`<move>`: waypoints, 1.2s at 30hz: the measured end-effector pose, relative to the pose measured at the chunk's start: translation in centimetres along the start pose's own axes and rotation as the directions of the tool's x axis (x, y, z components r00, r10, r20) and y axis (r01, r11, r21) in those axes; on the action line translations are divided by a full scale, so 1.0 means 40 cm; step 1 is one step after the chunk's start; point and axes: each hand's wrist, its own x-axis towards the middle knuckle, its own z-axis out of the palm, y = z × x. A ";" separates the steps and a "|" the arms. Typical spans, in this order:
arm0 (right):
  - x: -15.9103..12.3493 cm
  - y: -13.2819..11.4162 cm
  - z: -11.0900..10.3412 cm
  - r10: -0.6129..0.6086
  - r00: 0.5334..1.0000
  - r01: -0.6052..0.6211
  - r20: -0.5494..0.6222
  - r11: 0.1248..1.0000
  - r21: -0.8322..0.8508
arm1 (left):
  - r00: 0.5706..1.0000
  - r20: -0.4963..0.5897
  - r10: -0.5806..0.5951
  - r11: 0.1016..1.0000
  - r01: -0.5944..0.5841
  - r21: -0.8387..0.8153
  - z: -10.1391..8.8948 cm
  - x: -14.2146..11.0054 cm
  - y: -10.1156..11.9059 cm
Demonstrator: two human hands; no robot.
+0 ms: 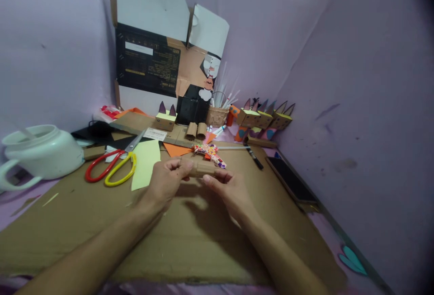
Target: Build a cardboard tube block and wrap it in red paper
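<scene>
Evidently for steadiness, a cardboard piece (203,168) is pinched at both ends, left hand (167,176) and right hand (229,187) gripping it above the cardboard sheet (169,249); scissors (133,144) lie leftward, perhaps put aside to free both hands.

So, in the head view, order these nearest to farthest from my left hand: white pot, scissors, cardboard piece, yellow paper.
1. Cardboard piece: held by the left hand.
2. Yellow paper: just left.
3. Scissors: farther left.
4. White pot: far left.
</scene>
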 end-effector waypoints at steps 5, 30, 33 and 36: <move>0.048 0.000 -0.068 -0.066 0.971 0.006 -0.228 0.966 -0.257 | 0.997 -0.072 0.041 0.998 -0.044 -0.042 -0.029 0.034 0.005; 0.103 -0.035 -0.040 0.051 0.989 -0.061 -0.136 0.996 -0.070 | 0.972 -0.085 0.219 0.975 -0.216 0.052 -0.098 0.041 0.025; 0.046 -0.037 -0.057 -0.037 0.993 0.030 -0.115 0.998 -0.058 | 0.955 -0.083 0.284 0.955 -0.274 0.115 -0.096 0.039 0.022; 0.004 -0.036 -0.065 -0.093 0.993 0.088 -0.075 0.994 -0.071 | 0.929 -0.085 0.359 0.919 -0.337 0.204 -0.095 0.036 0.024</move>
